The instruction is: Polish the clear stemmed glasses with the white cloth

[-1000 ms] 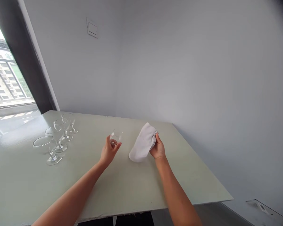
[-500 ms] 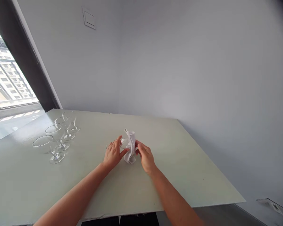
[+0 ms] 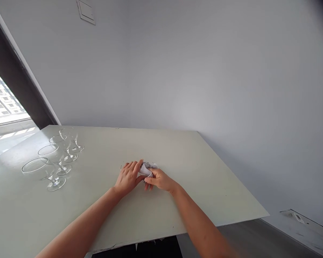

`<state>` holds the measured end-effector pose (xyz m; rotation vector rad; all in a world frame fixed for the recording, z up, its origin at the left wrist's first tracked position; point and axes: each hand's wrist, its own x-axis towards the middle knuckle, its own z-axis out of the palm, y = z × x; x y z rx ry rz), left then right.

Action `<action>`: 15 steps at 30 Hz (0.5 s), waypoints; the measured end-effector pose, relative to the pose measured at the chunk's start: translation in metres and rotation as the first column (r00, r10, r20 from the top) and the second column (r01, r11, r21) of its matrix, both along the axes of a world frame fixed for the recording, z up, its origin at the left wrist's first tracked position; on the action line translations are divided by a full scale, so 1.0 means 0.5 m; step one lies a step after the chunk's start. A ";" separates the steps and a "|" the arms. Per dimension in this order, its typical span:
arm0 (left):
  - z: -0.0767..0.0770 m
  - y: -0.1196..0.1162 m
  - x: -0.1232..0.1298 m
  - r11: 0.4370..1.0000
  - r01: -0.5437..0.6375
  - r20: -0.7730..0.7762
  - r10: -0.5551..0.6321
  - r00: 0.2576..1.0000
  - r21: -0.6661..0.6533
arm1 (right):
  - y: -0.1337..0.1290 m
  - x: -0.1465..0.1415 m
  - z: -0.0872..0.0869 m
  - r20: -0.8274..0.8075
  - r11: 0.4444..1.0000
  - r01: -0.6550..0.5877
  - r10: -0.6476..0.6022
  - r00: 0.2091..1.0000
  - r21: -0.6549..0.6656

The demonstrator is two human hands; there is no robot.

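Note:
My left hand (image 3: 127, 176) is wrapped over the bowl of a clear stemmed glass, which lies on its side and is mostly hidden by my fingers. A sliver of clear rim shows just past my left knuckles. A crumpled white cloth (image 3: 146, 170) is bunched around the glass's foot end, between my two hands. My right hand (image 3: 159, 180) pinches this cloth, thumb on the near side and some fingertips showing underneath. Both hands are close together over the middle of the pale table (image 3: 161, 143).
Several clear stemmed glasses stand upright in a row at the left, the closest with its foot (image 3: 56, 184) toward me. Grey walls (image 3: 191, 71) meet behind the table. A light switch (image 3: 86, 11) is at upper left, a window beside it. The table's front edge is chipped.
The cloth, upright and loosely draped before, is now folded down around the glass's foot end. My right hand has moved left and closed on it. The view has shifted slightly right.

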<state>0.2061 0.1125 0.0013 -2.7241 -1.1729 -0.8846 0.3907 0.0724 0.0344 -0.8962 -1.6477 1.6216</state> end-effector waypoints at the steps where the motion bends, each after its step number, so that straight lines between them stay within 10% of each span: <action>1: -0.001 -0.001 0.001 1.000 -0.006 0.004 0.006 1.000 0.008 | 0.000 -0.004 -0.005 -0.010 1.000 0.018 -0.018 1.000 0.009; 7: -0.004 0.001 0.002 1.000 -0.019 0.010 0.019 1.000 -0.001 | 0.004 -0.021 -0.025 -0.057 0.996 0.073 -0.076 0.996 -0.052; 15: 0.063 -0.021 0.007 0.976 -0.128 -0.054 0.140 0.989 0.177 | 0.031 -0.007 -0.041 -0.373 0.923 0.196 -0.319 0.872 -0.331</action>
